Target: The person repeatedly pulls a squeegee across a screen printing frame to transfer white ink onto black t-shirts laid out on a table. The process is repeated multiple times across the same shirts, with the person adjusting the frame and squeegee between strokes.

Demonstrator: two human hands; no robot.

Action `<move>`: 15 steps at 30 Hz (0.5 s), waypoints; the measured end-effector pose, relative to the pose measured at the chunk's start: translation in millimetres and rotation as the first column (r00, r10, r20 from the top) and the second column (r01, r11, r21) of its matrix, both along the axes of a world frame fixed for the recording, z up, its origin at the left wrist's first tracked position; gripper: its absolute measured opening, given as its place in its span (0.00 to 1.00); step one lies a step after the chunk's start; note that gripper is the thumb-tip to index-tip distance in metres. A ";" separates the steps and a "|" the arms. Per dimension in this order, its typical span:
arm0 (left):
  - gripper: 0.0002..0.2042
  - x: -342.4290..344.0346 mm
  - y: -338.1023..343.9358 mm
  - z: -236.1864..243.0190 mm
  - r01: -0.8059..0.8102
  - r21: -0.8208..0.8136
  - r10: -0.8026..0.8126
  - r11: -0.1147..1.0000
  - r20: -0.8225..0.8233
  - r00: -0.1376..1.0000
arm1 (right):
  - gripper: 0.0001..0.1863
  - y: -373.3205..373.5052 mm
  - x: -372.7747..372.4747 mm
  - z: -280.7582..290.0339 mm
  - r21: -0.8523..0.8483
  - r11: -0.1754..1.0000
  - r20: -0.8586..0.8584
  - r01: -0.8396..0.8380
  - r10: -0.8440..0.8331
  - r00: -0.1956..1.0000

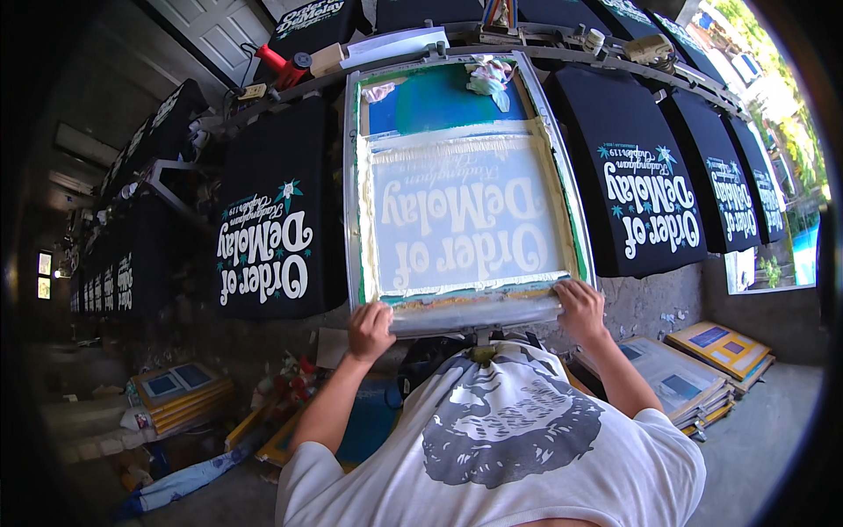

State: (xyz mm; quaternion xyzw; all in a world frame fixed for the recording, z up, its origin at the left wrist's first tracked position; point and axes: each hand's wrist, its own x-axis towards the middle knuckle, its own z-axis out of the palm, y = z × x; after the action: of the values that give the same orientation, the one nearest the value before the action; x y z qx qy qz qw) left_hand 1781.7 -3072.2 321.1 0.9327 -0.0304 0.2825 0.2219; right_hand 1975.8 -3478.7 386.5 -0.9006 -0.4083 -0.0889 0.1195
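Note:
A metal-framed printing screen (465,215) lies centred in front of me, its pale lower panel showing reversed lettering, its upper part blue and green. Crumpled pale rags (486,77) sit at its top. My left hand (371,329) is closed on the near left corner of the frame, and my right hand (580,307) is closed on the near right corner. Black printed shirts flank the screen, one on the left (268,184) and several on the right (615,132), with white and teal designs. Whatever lies directly beneath the screen is mostly hidden.
A metal rail (536,39) behind holds a red tool (281,66), a wooden block and small items. Stacks of screens lie low at left (180,395) and right (720,347), beside a concrete floor (764,430). More shirts recede into shadow at left; a bright opening is at right.

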 end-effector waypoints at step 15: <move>0.09 1.7 -1.5 -18.5 -0.077 0.032 0.073 0.997 0.089 0.993 | 0.20 10.7 11.3 -6.3 0.049 0.998 0.066 -0.038 0.035 0.997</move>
State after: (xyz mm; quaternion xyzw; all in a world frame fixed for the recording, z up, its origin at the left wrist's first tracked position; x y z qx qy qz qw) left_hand 1783.4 -3073.6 302.6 0.9236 -0.0100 0.3309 0.1930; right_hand 1987.1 -3468.0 380.3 -0.8864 -0.4260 -0.1260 0.1301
